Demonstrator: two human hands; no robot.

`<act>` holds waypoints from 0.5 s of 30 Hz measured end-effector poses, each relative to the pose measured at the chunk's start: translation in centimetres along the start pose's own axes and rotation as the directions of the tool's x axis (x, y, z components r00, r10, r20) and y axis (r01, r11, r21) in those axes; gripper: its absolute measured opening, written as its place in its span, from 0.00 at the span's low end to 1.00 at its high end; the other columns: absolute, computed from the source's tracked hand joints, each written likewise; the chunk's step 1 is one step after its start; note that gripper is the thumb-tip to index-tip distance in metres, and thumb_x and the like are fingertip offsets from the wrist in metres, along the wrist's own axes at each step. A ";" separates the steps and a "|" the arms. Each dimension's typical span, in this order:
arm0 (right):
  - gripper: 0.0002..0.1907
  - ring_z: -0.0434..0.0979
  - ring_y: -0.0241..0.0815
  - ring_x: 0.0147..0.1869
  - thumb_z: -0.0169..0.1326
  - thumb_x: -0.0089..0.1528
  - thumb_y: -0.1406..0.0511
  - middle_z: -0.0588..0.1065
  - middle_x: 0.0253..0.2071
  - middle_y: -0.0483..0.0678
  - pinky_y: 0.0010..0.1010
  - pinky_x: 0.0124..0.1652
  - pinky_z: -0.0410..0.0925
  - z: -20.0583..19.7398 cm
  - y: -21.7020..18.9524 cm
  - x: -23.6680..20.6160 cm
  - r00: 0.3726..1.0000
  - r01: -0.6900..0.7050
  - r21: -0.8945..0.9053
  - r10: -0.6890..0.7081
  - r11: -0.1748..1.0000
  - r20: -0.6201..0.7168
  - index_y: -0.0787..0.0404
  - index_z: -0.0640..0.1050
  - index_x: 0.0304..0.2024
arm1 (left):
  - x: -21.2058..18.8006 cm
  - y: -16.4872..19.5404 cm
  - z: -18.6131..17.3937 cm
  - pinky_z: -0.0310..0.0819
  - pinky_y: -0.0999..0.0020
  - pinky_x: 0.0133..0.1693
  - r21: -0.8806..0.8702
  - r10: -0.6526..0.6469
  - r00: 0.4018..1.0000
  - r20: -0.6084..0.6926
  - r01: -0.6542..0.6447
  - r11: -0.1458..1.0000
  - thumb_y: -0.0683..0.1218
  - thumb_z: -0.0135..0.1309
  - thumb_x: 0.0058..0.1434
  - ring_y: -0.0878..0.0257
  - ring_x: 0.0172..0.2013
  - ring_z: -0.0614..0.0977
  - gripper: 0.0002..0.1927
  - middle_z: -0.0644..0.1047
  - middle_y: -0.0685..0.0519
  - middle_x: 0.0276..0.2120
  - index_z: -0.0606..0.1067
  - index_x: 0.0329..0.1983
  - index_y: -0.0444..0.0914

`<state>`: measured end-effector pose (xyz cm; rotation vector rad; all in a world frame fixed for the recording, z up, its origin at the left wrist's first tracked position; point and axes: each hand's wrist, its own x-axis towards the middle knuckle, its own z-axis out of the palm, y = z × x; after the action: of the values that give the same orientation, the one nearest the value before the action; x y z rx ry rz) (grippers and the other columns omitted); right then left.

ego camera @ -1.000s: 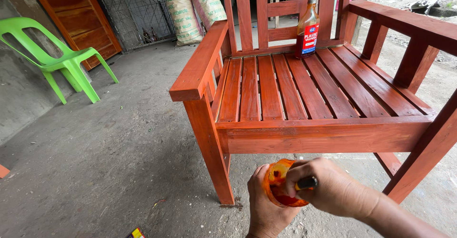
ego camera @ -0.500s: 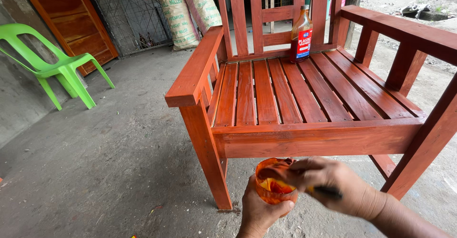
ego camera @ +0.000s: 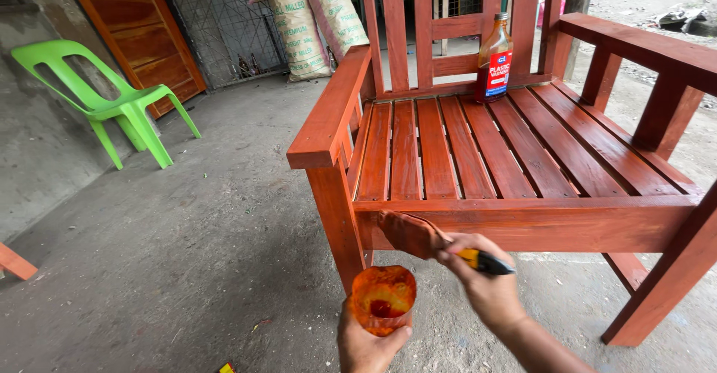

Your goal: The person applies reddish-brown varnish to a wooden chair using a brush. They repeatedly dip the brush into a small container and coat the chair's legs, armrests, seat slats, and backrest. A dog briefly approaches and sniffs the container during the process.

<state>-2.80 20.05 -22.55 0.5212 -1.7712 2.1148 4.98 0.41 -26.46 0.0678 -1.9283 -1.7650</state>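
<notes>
Right hand (ego camera: 485,287) closed around a brush (ego camera: 426,238), fingers clamped on the dark and yellow handle, the wet bristle head pointing to the left and lying against the near front rail of the bench (ego camera: 523,224). Left hand (ego camera: 366,343) lower in the scene, fingers wrapped from below around a small cup (ego camera: 382,298), orange and see-through, with a little dark red liquid at the bottom. Cup held upright, just below and a bit left of the brush head, not touching it.

Bench of slatted wood, red-brown and glossy, filling the right half of the view, with the left armrest near the middle. Far on the seat, against the backrest, a brown bottle (ego camera: 495,58) with a red and blue label, standing upright, well apart from both hands. At the far left, a green plastic chair (ego camera: 112,100) on the concrete floor (ego camera: 187,253), and beyond it a wooden door (ego camera: 134,29) leaning on the wall. Behind the bench, some filled sacks (ego camera: 314,18) against a wire fence.

Step in hand, by judgement: coating the front rail, close to the left leg, with a freshly loaded brush. Next move probably asking for a long even stroke along the rail, with the grain, light pressure, and the cup kept under the brush to catch any drip. Little liquid left in the cup, so a refill from the bottle perhaps needed soon.
</notes>
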 end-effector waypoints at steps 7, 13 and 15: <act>0.04 0.81 0.38 0.50 0.63 0.58 0.70 0.82 0.46 0.46 0.29 0.52 0.73 0.0 1.1 0.7 0.978 0.199 -0.250 -0.209 0.948 -0.013 0.59 0.80 0.34 | 0.2 -0.2 -1.1 0.81 0.62 0.54 0.148 -0.082 0.997 0.004 0.081 0.986 0.37 0.74 0.32 0.60 0.50 0.86 0.49 0.80 0.48 0.49 0.67 0.61 0.38; 0.06 0.80 0.40 0.49 0.62 0.62 0.71 0.80 0.42 0.49 0.31 0.52 0.73 -14.0 0.3 -1.4 0.921 0.088 -0.467 -0.251 0.880 -0.299 0.62 0.79 0.41 | 0.6 0.5 1.2 0.79 0.61 0.56 0.151 -0.113 0.993 0.038 0.106 0.983 0.37 0.73 0.33 0.60 0.52 0.84 0.48 0.80 0.49 0.50 0.67 0.62 0.40; 0.04 0.82 0.39 0.49 0.60 0.65 0.72 0.80 0.42 0.49 0.31 0.54 0.75 -17.7 -0.4 -2.9 0.884 0.113 -0.441 -0.293 0.890 -0.363 0.62 0.78 0.42 | 0.6 0.7 1.4 0.79 0.62 0.57 0.171 -0.140 0.989 0.046 0.130 0.977 0.37 0.73 0.34 0.60 0.53 0.84 0.49 0.79 0.50 0.51 0.67 0.63 0.40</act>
<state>-1.24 37.52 -26.45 0.1150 -1.7358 1.5018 4.08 1.61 -25.62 0.2138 -2.1572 -1.7019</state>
